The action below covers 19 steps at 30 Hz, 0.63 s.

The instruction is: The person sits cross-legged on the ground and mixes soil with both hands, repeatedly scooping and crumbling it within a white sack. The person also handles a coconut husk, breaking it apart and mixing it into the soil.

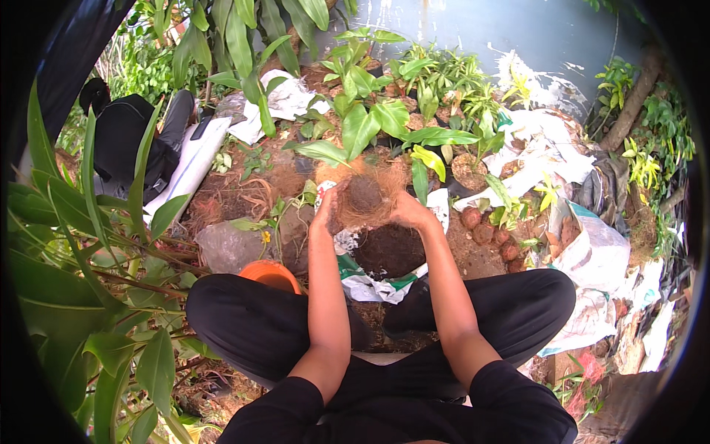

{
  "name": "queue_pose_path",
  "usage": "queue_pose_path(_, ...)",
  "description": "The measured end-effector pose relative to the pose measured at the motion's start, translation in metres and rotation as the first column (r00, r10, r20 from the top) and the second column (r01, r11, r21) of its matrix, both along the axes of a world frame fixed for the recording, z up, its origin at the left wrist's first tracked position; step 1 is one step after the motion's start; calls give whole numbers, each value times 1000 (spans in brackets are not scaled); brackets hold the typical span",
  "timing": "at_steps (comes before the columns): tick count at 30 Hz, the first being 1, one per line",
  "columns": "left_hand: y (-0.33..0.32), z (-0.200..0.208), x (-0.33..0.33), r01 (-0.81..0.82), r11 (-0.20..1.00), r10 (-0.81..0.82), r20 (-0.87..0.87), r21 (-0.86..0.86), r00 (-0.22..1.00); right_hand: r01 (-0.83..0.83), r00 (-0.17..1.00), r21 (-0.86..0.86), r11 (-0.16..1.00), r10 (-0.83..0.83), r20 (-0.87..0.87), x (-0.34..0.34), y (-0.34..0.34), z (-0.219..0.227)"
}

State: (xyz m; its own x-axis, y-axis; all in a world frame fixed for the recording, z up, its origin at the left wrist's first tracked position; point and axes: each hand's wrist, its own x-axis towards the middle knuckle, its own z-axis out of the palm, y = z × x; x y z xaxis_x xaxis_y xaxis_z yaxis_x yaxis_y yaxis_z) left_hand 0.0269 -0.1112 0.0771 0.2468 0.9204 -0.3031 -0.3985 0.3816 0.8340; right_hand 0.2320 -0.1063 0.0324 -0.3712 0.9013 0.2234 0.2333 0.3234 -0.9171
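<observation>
Between my two hands is a shaggy bundle of brown coconut fibre (379,211), with a darker, soil-like middle. My left hand (325,209) grips its left side, and my right hand (411,211) grips the right; the fibre hides part of the fingers on both. Below the bundle, an opened white and green sack (376,289) holds dark soil (388,253). Just beyond my hands rise the broad green leaves of a plant (362,133); whether its base touches the bundle I cannot tell.
An orange pot (271,274) stands by my left knee. Several round brown husk balls (483,234) lie to the right, near a white sack (592,255). Potted plants (451,96) crowd the far side before a grey wall (473,29). Another person (129,140) sits at far left.
</observation>
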Motion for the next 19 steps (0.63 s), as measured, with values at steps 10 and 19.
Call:
queue_pose_path(10,30,-33,-11,176,982,-185,209,60,960,258,947,404,878,-312,73,-49,-22,40)
queue_pose_path(19,20,-33,-4,354,867,-340,-102,350,935,536,727,-9,844,-467,-503,-47,-13,31)
